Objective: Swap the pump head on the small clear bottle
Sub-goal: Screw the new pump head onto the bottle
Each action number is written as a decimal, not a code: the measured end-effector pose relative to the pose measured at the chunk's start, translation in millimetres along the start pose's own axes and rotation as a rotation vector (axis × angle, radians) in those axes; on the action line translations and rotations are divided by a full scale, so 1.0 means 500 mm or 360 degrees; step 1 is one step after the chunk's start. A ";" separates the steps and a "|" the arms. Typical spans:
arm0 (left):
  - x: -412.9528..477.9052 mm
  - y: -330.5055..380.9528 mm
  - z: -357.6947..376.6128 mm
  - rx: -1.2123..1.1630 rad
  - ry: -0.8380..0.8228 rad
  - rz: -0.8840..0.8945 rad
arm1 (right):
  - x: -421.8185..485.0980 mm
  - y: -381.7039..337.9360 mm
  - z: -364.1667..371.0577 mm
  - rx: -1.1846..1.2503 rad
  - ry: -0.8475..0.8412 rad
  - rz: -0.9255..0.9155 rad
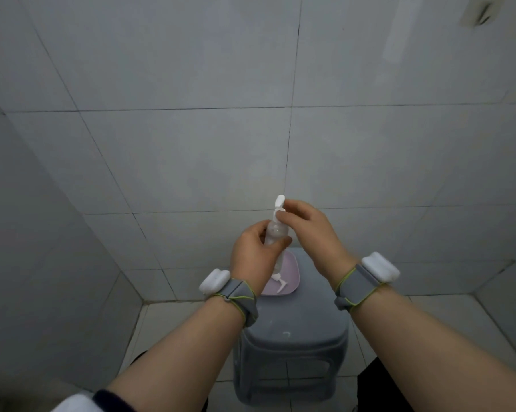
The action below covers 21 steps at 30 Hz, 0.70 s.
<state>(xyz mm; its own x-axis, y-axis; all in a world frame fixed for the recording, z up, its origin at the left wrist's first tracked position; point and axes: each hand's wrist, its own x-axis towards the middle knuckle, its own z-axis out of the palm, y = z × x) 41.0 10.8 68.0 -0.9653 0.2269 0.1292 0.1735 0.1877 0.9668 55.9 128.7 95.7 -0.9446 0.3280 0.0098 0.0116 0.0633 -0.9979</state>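
tiled corner: left hand [255, 251] grips bottle [276, 234], right hand [308, 230] pinches pump head [279, 208].

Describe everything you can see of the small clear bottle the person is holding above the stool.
The small clear plastic bottle is slim, see-through and roughly upright, leaning slightly. The left hand wraps its body, hiding the lower part. A white plastic pump head sits at its neck, pinched by the right hand's fingertips; whether it is screwed tight cannot be told. The bottle is held in the air above a pink square dish on a grey plastic stool, touching neither.
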 end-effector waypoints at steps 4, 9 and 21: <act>0.003 0.002 -0.002 0.0024 0.0028 0.0027 | 0.004 -0.009 -0.014 -0.0084 -0.0037 -0.0044; 0.001 0.006 0.002 0.0004 0.0018 0.0032 | 0.002 -0.009 -0.007 -0.0175 0.0121 -0.0134; -0.009 0.013 0.010 0.0113 -0.0006 0.0091 | -0.003 0.002 0.006 -0.0236 0.0192 -0.0123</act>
<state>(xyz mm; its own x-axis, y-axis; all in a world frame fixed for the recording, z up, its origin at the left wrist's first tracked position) 47.4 15.8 72.5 -0.9527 0.2429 0.1827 0.2418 0.2418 0.9397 56.2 125.2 94.5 -0.8985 0.4269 0.1023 -0.0026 0.2277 -0.9737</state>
